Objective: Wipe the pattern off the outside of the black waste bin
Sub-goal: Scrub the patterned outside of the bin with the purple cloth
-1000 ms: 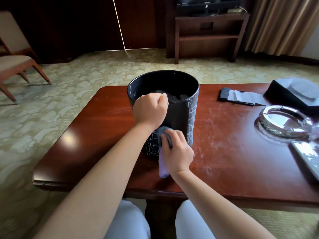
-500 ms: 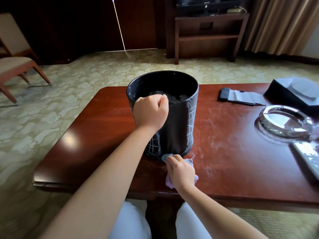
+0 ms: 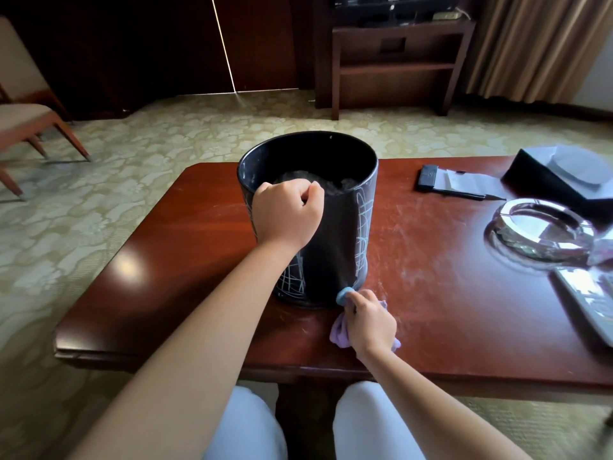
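Bin [image 3: 335, 240] upright on table [image 3: 172, 260], rim gripped by left hand [image 3: 287, 215]. Right hand [image 3: 370, 318] nearer, clutching cloth [image 3: 340, 332] at base; remaining scribbles up right wall.

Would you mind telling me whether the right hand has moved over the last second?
Yes: the right hand with the cloth dropped down the bin wall to its base.

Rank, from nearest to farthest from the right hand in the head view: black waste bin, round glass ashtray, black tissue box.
From the right hand:
1. Black waste bin, just ahead, the purple cloth at its base.
2. Round glass ashtray, off right.
3. Black tissue box, far right corner.
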`<state>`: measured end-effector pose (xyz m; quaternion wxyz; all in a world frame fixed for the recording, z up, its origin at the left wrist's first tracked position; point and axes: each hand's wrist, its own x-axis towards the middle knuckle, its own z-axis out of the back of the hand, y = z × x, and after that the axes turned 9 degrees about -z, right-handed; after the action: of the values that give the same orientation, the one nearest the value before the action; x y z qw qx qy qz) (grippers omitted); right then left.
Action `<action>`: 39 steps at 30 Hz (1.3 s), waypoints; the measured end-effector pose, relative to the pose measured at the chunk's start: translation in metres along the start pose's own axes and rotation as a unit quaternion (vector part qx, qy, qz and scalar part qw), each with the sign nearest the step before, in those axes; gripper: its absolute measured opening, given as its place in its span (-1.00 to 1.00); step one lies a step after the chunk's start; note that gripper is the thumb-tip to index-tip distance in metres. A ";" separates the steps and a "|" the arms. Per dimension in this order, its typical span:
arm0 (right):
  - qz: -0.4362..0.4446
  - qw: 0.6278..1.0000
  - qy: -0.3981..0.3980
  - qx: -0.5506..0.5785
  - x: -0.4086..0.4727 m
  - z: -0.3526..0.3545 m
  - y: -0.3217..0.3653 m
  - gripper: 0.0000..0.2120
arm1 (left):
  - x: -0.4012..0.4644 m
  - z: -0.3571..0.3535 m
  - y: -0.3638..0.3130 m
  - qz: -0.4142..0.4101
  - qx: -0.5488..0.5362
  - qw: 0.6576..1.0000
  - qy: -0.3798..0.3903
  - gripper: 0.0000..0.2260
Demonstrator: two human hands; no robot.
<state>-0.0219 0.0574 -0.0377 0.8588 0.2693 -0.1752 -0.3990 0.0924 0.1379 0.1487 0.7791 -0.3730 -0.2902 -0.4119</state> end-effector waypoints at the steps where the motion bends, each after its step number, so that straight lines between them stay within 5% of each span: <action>1: -0.042 0.999 -0.007 0.021 0.003 0.003 -0.003 -0.80 | 0.000 0.000 0.000 -0.004 -0.001 1.000 -0.004 -0.58; 10: -0.153 0.987 0.011 0.046 0.025 0.014 0.003 -0.75 | -0.002 -0.004 0.004 -0.038 0.011 0.999 -0.032 -0.61; 17: 0.030 0.998 0.050 -0.026 -0.014 0.000 0.014 -0.80 | -0.002 -0.008 0.005 -0.050 0.029 0.997 -0.044 -0.61; 28: -0.150 0.988 0.016 0.029 0.002 0.008 0.010 -0.77 | -0.003 -0.008 0.006 -0.053 0.023 0.997 -0.048 -0.62; 39: 0.043 0.988 0.083 -0.126 -0.023 -0.008 0.046 -0.74 | -0.004 -0.011 0.011 -0.070 0.023 0.995 -0.063 -0.63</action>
<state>-0.0047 0.1032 -0.0185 0.9139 0.1828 -0.0633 -0.3569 0.1011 0.1343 0.1356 0.7367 -0.3588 -0.3740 -0.4343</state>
